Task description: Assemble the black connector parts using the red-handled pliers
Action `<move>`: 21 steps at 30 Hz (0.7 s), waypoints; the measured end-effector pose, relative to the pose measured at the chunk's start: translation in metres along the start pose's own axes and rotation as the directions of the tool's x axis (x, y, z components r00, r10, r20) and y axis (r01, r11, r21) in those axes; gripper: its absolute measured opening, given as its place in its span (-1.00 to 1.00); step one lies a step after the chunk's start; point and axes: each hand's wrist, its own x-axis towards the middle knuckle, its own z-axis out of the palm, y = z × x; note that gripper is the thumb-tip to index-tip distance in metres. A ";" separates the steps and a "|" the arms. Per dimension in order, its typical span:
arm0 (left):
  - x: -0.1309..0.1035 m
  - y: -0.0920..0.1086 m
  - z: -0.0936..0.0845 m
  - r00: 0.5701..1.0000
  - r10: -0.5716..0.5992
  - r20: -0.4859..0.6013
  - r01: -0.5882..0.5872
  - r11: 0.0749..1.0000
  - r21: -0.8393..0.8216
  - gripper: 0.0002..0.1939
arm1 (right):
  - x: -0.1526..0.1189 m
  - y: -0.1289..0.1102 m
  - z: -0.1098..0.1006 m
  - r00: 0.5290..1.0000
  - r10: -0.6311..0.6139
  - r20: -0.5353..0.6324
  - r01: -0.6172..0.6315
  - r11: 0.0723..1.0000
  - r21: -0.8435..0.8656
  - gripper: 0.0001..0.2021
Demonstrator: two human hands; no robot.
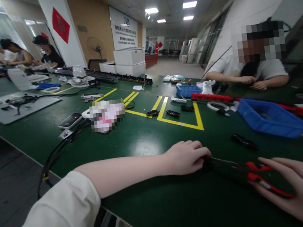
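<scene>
My left hand (188, 156) is closed round a small black part (207, 161) low over the green table (132, 141). From the right, my right hand (301, 184) holds red-handled pliers (259, 176), its fingers around the handles. The long thin jaws of the pliers reach left to the black part at my left fingertips; whether they grip it is too dark to tell. Beyond my hands, several black parts (173, 114) lie in and beside a yellow taped outline. Another black piece (244, 141) rests nearer, short of the blue bin.
A blue bin (275, 117) and a red strip (212, 97) are at the right. A phone (108, 116), a black device (70, 120) and cables lie at the left. Across the table at the right sits a person (247, 71); others work at the far left.
</scene>
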 end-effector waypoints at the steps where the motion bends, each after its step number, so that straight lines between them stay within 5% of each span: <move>1: 0.000 0.001 -0.001 1.000 0.008 -0.001 -0.008 1.000 0.003 -0.71 | 0.003 0.001 -0.002 0.994 -0.105 -0.023 0.105 0.994 -0.007 -0.54; 7: -0.002 0.002 -0.002 1.000 -0.023 -0.012 0.022 0.998 -0.061 -0.78 | 0.012 -0.004 -0.011 0.977 -0.210 -0.035 0.210 0.978 -0.004 -0.57; 21: 0.000 0.006 0.003 0.999 -0.032 0.009 0.032 0.999 -0.021 -0.85 | 0.007 -0.008 -0.009 0.979 -0.198 0.040 0.191 0.972 0.139 -0.52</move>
